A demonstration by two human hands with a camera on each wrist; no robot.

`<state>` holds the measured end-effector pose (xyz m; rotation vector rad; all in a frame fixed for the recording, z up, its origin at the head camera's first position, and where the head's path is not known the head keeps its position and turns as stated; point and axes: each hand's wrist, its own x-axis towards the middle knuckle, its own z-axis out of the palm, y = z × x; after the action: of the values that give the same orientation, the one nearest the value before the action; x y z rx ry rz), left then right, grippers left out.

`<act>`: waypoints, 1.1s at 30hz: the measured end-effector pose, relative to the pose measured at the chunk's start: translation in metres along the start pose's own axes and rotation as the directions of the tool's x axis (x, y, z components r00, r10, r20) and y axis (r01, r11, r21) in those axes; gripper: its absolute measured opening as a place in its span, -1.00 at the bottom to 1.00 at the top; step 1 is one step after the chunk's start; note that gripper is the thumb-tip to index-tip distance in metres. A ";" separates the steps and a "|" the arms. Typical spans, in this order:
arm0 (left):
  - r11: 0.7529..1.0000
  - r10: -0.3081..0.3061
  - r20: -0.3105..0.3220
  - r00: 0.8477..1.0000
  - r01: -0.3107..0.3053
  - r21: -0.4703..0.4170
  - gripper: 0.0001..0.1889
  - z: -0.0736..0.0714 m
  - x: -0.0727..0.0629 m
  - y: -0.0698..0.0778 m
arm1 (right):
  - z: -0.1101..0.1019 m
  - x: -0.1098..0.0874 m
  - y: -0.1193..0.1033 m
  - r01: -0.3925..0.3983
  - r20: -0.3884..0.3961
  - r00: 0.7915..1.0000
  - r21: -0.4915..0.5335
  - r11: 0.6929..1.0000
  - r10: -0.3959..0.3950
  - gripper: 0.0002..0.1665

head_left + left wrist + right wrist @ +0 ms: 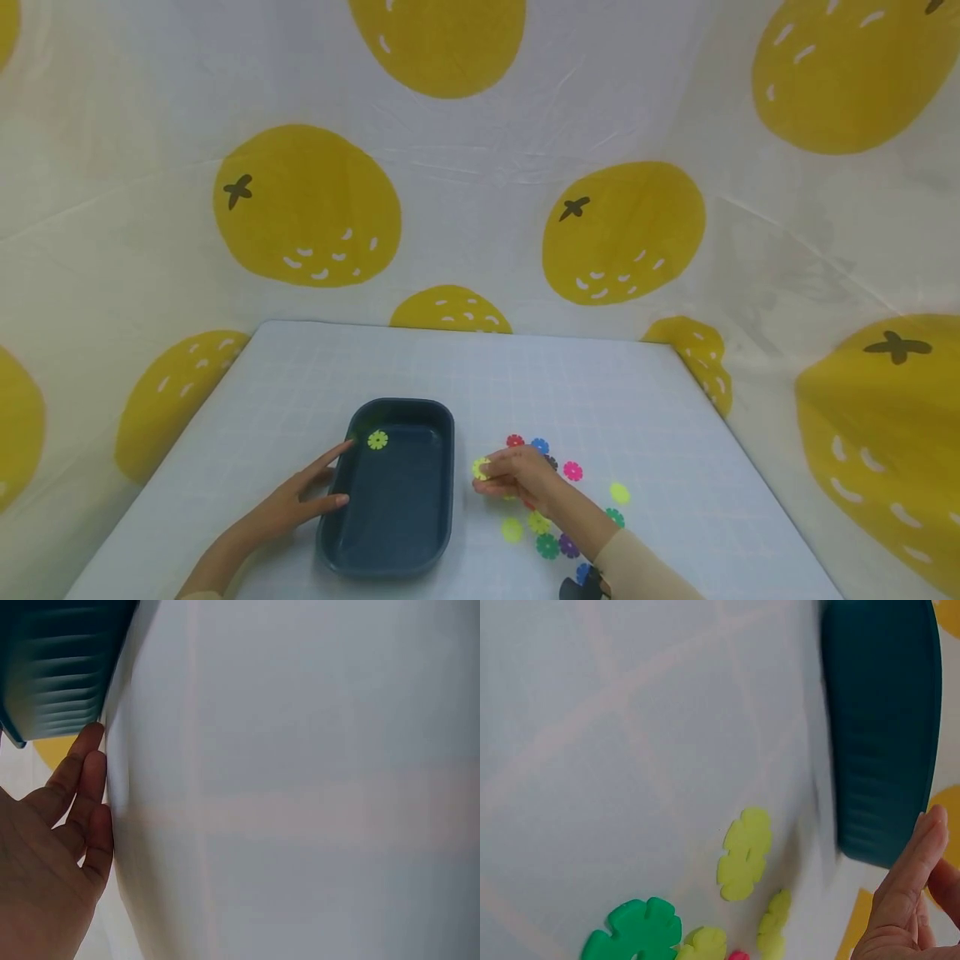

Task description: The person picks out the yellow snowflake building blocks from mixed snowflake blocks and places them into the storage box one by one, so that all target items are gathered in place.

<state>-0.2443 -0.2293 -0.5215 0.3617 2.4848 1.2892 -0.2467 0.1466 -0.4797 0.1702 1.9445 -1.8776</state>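
The right grip (519, 475) pinched a yellow disc (480, 468) above the counter (570, 375), just right of the tray (390, 508). The left grip (296, 493), straight-fingered and unclenched, touched the tray's left rim. Another disc (377, 440) lay in the tray, near the far end. More discs (573, 472), in several colours, lay around and beneath the right grip.
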 end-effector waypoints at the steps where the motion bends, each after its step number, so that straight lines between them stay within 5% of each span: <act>1: 1.000 -0.002 -0.001 1.000 0.002 0.001 -0.15 0.000 0.000 0.000 | 0.001 0.000 0.000 0.001 0.000 1.000 0.001 1.000 -0.001 -0.62; 33: 1.000 0.005 -0.011 1.000 -0.005 0.003 -0.15 0.000 -0.002 0.001 | 0.018 0.005 -0.014 0.019 0.021 1.000 -0.064 0.998 -0.017 -0.69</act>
<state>-0.2428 -0.2297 -0.5202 0.3623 2.4966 1.2931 -0.2528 0.1266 -0.4687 0.1139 1.9961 -1.8178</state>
